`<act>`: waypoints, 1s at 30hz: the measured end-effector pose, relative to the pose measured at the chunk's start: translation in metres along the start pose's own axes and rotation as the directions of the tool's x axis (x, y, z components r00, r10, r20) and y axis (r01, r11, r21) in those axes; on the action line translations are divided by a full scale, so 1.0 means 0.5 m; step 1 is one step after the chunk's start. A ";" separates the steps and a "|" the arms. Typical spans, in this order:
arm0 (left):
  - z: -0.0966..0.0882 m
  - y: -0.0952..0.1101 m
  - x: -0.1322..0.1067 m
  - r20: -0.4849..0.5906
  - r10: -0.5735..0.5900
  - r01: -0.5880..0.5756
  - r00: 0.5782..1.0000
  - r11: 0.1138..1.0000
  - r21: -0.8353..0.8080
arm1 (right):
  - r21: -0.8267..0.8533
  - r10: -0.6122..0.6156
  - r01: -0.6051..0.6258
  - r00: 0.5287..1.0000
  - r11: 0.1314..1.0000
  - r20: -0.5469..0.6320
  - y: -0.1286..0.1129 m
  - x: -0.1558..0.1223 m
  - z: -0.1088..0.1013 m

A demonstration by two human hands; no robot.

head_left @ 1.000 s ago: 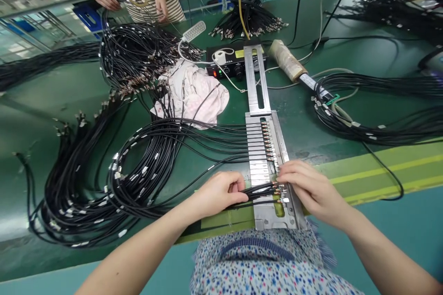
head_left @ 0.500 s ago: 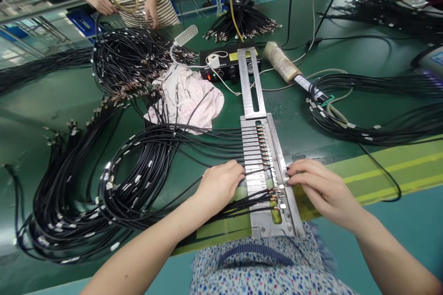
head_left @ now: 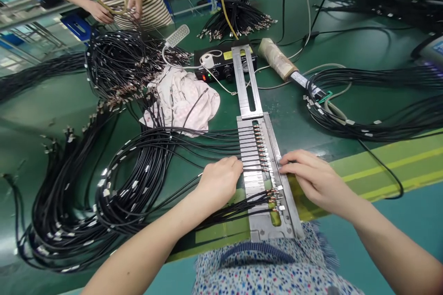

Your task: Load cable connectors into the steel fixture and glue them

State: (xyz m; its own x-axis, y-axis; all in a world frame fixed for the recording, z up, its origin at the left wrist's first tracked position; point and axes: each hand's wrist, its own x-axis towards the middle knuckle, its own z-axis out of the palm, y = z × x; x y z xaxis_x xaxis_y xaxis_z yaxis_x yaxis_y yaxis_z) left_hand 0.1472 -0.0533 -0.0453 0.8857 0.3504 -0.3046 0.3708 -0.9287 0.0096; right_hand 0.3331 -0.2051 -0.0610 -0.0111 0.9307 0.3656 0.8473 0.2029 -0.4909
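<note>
A metal slotted fixture (head_left: 254, 179) lies in front of me, with black cables seated side by side in its grooves and their metal connectors (head_left: 259, 147) lined up along its slot. My left hand (head_left: 221, 179) is closed on a black cable (head_left: 251, 164) at the fixture's left edge, with its fingertips partly hidden. At the right edge my right hand (head_left: 313, 179) has its fingers stretched out, their tips touching the metal rail (head_left: 277, 161); I see nothing held there. Nearer to me, a bunch of loose cables (head_left: 249, 202) rests across the fixture, connectors to the right.
Coiled black cables (head_left: 114, 184) spread over the left side. A pink cloth (head_left: 190, 101), a black control box (head_left: 224, 71) and a wrapped handle (head_left: 277, 60) lie beyond. More cables (head_left: 363, 124) are at right. A co-worker's hands (head_left: 134, 2) handle cables at the back left.
The view has shifted slightly. My right fingertips have slid a little away from me along the rail. My left hand stays at the left edge. The co-worker's hands have come closer together.
</note>
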 end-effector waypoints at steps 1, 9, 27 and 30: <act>0.006 0.001 -0.001 -0.009 0.002 -0.002 1.000 1.000 0.002 | -0.029 -0.019 0.020 1.000 0.999 0.022 -0.001 0.007 0.007; 0.035 -0.006 -0.024 -0.165 0.087 -0.082 0.982 0.996 0.036 | -0.301 -0.105 0.170 0.970 0.938 0.219 -0.011 0.051 0.051; 0.036 0.020 -0.081 -0.241 0.134 -0.184 0.961 0.963 -0.197 | -0.126 -0.110 0.121 0.990 0.985 0.092 0.008 0.018 0.046; 0.033 0.016 -0.089 -0.154 0.146 -0.196 0.977 0.897 -0.396 | -0.051 -0.051 0.051 0.999 0.997 -0.005 0.007 -0.007 0.037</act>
State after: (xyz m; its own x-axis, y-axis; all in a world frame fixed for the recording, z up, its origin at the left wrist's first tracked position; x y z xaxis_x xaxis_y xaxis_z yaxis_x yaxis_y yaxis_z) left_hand 0.1059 -0.0782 -0.0472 0.9627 0.2259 -0.1491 0.2693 -0.8536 0.4459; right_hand 0.3261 -0.2018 -0.0786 -0.0519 0.9177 0.3940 0.8715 0.2342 -0.4309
